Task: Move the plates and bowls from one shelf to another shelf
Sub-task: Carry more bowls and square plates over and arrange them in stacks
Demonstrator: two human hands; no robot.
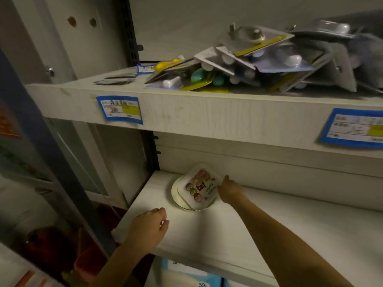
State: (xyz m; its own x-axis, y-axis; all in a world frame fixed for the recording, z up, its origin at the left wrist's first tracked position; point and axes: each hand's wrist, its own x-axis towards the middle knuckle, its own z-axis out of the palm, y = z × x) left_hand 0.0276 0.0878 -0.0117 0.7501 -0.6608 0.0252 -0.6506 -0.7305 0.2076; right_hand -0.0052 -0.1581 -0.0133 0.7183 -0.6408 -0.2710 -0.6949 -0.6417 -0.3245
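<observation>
A white plate with cartoon pictures (198,188) lies tilted on top of a plain round plate (176,194) at the back left of the lower white shelf (279,230). My right hand (229,190) reaches in from the right and grips the picture plate's right edge. My left hand (149,226) rests on the shelf near its front left corner, fingers loosely curled, holding nothing, a hand's width short of the plates.
The upper shelf (207,112) overhangs the plates and carries a heap of blister-packed goods (259,65). Blue price labels (120,109) are stuck to its front edge. A dark upright post (153,154) stands at the left rear. Red things (49,245) sit low on the left.
</observation>
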